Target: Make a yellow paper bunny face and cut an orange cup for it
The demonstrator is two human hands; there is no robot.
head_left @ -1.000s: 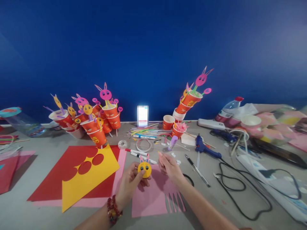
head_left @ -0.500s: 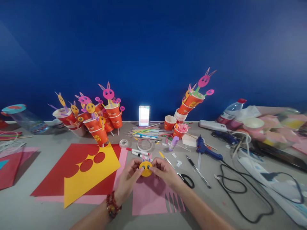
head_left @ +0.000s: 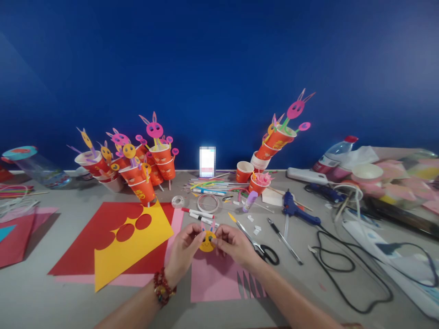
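Between my two hands is a round yellow paper bunny face (head_left: pixel 207 245) with pink ears, dark eyes and a drawn mouth. My left hand (head_left: pixel 188 246) pinches its left edge, thumb in front. On the other side, my right hand (head_left: pixel 233 244) has thumb and fingers closed at the right edge, by the eye. Below the hands lies a pink paper sheet (head_left: pixel 212 288) with leaf-shaped slots cut along its right side. Black-handled scissors (head_left: pixel 267 254) rest beside my right wrist. Markers (head_left: pixel 202 217) lie just beyond the face.
Yellow paper with round cutouts (head_left: pixel 137 246) lies on red paper (head_left: pixel 82 237) to the left. Decorated red cups (head_left: pixel 142 189) stand behind. At right are a pen (head_left: pixel 285 241), a blue glue gun (head_left: pixel 300 212), a looping black cable (head_left: pixel 325 274) and a purple glue stick (head_left: pixel 250 201).
My thumbs have shifted on the bunny face, uncovering its drawn mouth. My hands still hold it in nearly the same place, and the whole view has shifted slightly.
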